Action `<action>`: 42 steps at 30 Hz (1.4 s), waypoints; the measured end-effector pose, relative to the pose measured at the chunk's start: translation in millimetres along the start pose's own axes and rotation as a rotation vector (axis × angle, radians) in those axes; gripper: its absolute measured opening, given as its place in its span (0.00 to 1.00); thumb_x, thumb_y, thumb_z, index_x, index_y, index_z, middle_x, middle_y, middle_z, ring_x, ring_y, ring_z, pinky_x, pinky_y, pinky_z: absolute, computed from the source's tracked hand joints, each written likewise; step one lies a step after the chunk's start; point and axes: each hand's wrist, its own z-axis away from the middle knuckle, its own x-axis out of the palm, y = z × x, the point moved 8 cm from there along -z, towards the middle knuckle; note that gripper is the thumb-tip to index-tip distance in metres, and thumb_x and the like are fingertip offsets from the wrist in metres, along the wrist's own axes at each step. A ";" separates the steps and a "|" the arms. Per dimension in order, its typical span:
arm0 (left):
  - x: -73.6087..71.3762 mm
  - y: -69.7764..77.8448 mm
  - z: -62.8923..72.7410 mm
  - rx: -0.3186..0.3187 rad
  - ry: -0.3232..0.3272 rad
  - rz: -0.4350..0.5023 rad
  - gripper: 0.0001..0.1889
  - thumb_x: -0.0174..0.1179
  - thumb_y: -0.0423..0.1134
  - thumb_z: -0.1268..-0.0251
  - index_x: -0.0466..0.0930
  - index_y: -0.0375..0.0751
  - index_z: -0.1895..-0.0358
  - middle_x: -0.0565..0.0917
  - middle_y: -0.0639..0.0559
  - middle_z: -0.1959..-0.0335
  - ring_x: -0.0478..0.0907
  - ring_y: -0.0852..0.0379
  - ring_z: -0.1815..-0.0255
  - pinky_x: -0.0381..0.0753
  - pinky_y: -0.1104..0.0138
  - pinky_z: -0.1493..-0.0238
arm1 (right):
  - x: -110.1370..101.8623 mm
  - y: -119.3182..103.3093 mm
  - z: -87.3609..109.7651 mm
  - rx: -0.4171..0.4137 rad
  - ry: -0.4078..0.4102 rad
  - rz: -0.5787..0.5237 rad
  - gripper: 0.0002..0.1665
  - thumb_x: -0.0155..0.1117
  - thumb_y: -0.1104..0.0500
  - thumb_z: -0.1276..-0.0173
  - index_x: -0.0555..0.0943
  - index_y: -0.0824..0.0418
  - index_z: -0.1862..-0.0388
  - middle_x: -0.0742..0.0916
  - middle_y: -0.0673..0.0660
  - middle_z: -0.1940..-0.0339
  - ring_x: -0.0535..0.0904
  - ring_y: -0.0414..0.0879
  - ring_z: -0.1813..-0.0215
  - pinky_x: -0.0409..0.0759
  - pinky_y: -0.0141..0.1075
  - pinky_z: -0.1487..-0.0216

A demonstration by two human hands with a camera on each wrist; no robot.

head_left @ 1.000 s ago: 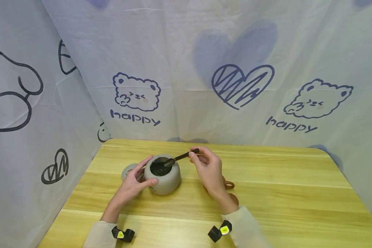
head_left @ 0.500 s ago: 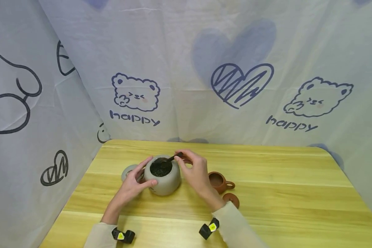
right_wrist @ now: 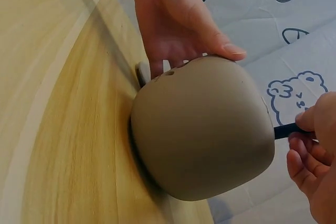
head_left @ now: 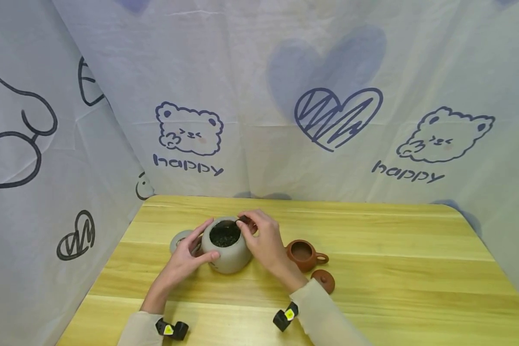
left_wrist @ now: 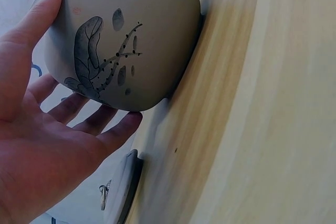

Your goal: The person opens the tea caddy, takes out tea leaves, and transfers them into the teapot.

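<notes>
Grey jar [head_left: 231,262] sits upright on the table, just inside the left hand [head_left: 186,257], while the right hand [head_left: 264,240] is over the jar's right far rim. From my remote seat I see the left hand parted about as wide as the jar's left side needs, thumb on the near wall and fingers curving round the left, holding it. The right hand is closed to a narrow pinch, thumb and fingertips on a dark handle [right_wrist: 286,130] that slants into the mouth; its lower end I cannot make out.

I read the jar's skin as matte and rounded, with a black plant drawing [left_wrist: 107,59] on it. Dark, loose, leafy bits [head_left: 226,236] fill the inside. Just left lies a flat round lid [left_wrist: 123,187] with a metal ring on top. To the right, near the right forearm, I find a reddish-brown teapot [head_left: 306,265], uncovered, its domed, knobbed cover [head_left: 324,282] beside it on the nearer side, all on pale striped wood [head_left: 393,250].
</notes>
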 end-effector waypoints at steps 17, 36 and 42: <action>0.2 0.8 0.5 -0.005 0.003 0.013 0.44 0.70 0.34 0.30 0.57 0.46 0.16 0.57 0.42 0.16 0.56 0.35 0.18 0.65 0.43 0.25 | 9.7 10.7 1.0 0.119 -0.100 -0.029 0.05 0.68 0.62 0.25 0.88 0.62 0.59 0.88 0.53 0.68 0.77 0.41 0.69 0.78 0.28 0.67; 0.0 1.5 0.5 -0.010 0.003 0.019 0.44 0.71 0.34 0.31 0.58 0.48 0.16 0.57 0.43 0.16 0.56 0.35 0.18 0.65 0.41 0.24 | 7.6 36.8 10.7 0.494 -0.062 -0.304 0.10 0.69 0.61 0.27 0.89 0.69 0.63 0.88 0.56 0.76 0.81 0.44 0.74 0.80 0.31 0.71; 0.5 0.9 0.1 -0.002 0.005 0.021 0.44 0.71 0.34 0.32 0.58 0.48 0.16 0.58 0.43 0.16 0.56 0.35 0.18 0.65 0.41 0.24 | 6.7 40.1 14.3 0.552 -0.049 -0.394 0.10 0.69 0.62 0.26 0.88 0.70 0.60 0.89 0.57 0.74 0.82 0.42 0.74 0.87 0.38 0.68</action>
